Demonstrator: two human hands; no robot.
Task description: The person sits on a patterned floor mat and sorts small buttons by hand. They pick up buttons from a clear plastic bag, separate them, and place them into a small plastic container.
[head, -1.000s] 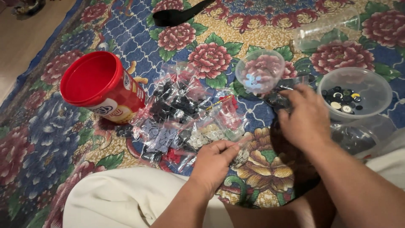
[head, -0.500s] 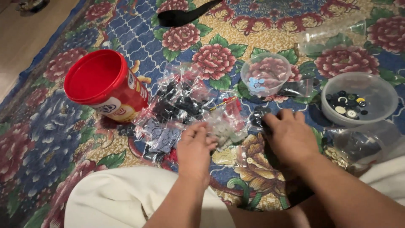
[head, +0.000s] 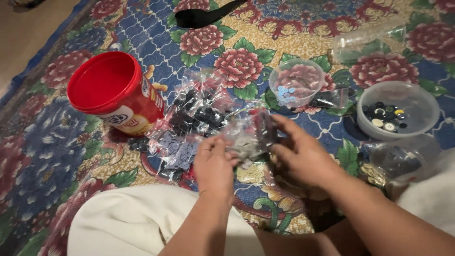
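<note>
Both hands pinch one small clear bag (head: pixel 250 135) of pale buttons. The left hand (head: pixel 214 163) grips its near edge, the right hand (head: pixel 298 154) its far side (beside the red tub (head: pixel 113 95)).

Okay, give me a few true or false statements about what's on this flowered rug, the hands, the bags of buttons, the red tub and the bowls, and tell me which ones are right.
1. Both hands, left hand and right hand, are on a small clear bag of pale buttons. True.
2. The red tub stands upright with a lid on. False: it lies tipped on its side, open.
3. The bowl at the right holds mixed dark and light buttons. True.
4. The smaller clear bowl holds red buttons. False: a few light blue ones lie in it.
5. The pile of button bags lies between the red tub and the hands. True.
</note>
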